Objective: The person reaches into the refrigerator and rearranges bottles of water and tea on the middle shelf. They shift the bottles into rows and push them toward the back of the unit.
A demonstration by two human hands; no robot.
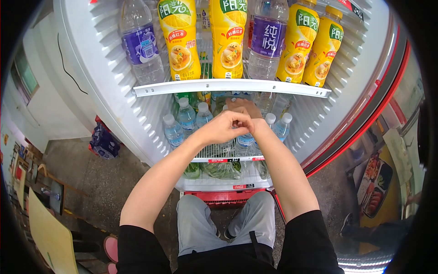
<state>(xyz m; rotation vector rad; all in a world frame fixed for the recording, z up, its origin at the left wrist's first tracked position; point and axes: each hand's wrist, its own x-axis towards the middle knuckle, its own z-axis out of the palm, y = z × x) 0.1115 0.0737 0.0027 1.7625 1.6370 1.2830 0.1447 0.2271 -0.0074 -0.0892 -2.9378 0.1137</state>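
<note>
My left hand [228,127] is over the middle shelf of an open fridge, its fingers curled in beside my right wrist. What it holds, if anything, is hidden. Just below it stands a small clear water bottle [245,142] with a blue label. Farther in, my right hand [245,108] reaches past the left one; its fingers are blurred and partly lost among the bottles. More small water bottles stand on the left [174,132] and right [284,127] of my hands, upright with pale caps.
The upper shelf edge [232,86] runs above my hands, bearing yellow tea bottles [181,45] and purple-labelled water bottles [267,43]. A lower shelf edge [223,159] lies beneath. The fridge door [356,116] stands open on the right. A purple pack [105,140] rests on the floor at left.
</note>
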